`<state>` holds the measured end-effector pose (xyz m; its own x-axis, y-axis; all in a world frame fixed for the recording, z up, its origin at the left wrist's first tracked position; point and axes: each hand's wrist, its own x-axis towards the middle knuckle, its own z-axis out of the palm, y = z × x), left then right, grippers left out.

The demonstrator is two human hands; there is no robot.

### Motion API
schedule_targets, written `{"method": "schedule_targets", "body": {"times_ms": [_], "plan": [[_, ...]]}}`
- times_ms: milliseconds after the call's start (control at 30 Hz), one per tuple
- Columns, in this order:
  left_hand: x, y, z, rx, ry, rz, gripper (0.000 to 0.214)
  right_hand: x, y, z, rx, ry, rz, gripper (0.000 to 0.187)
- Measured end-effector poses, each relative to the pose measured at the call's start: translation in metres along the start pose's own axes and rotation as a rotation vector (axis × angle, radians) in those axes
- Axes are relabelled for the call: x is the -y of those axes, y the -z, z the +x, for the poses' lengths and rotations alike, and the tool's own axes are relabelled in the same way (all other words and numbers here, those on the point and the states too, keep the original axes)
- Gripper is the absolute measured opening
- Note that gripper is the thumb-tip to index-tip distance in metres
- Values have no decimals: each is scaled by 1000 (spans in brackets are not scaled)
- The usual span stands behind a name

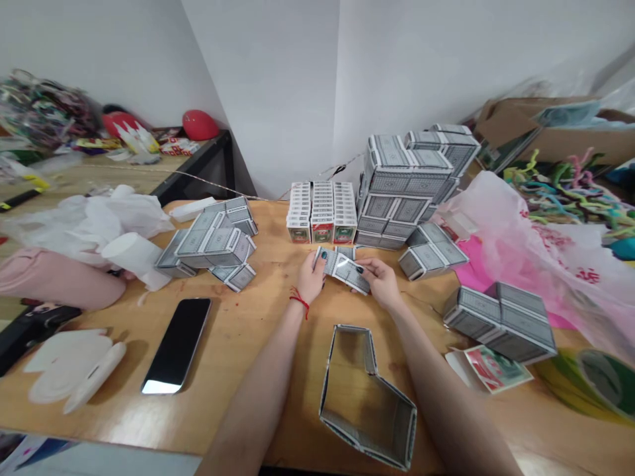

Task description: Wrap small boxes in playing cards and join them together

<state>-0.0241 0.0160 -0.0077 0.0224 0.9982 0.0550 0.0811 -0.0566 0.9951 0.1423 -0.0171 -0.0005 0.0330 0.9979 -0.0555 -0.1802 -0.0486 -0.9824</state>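
Note:
My left hand (311,277), with a red string at its wrist, pinches the left end of a few grey-backed playing cards (350,270). The cards' right end is between the thumb and fingers of my right hand (381,280). The cards overlap or join in a slanting strip; how they are fixed cannot be made out. Nearer to me, between my forearms, stands an open L-shaped card frame (370,423), hollow with the wood showing through. Just beyond my hands are three rows of card packs (322,211), standing close together.
A tall stack of card blocks (397,198) rises at the back right, with more blocks (501,317) at right and a pile (213,241) at left. A phone (176,347), a pink bottle (59,281), an opened card box (496,369) and tape (590,380) lie around.

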Motion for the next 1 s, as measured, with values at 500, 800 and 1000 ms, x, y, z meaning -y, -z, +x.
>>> {"method": "schedule_targets", "body": {"times_ms": [500, 800, 1000], "plan": [[2, 3, 3, -71, -168, 229, 21, -2, 2, 1, -9, -22, 19, 27], [2, 2, 3, -73, -173, 224, 22, 0, 2, 1, -12, -29, -10, 26], [2, 2, 4, -79, -190, 235, 22, 1, 2, 1, -12, -36, 2, 28]]}}
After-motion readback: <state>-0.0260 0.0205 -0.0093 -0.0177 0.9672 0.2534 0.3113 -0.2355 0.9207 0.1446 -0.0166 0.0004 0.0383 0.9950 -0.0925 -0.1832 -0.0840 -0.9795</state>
